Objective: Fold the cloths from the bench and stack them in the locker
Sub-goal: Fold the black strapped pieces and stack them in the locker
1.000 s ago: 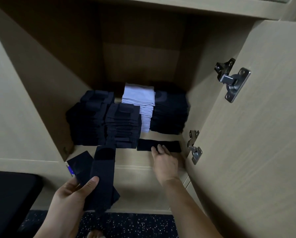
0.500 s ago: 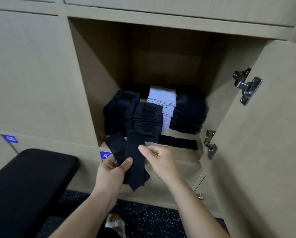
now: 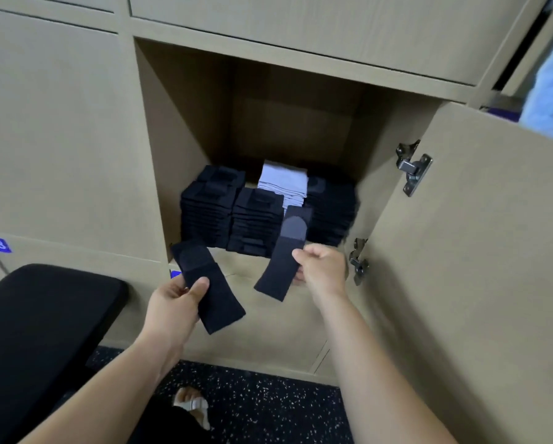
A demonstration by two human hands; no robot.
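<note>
- Head view, lower centre: left hand (image 3: 172, 306) is pinching a dark cloth (image 3: 217, 302).
- Right hand (image 3: 324, 270) is gripping a second cloth (image 3: 283, 254) before the open locker (image 3: 185, 139).
- Folded stacks (image 3: 255, 219) are sitting inside, mid-frame.

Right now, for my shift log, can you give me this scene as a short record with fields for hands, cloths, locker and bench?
left hand: grips left cloth, a dark strip
right hand: pinches right cloth, a dark strip, in front of the locker opening
locker: door open
inside: dark stacks and a white stack
bench: black, at lower left
</note>
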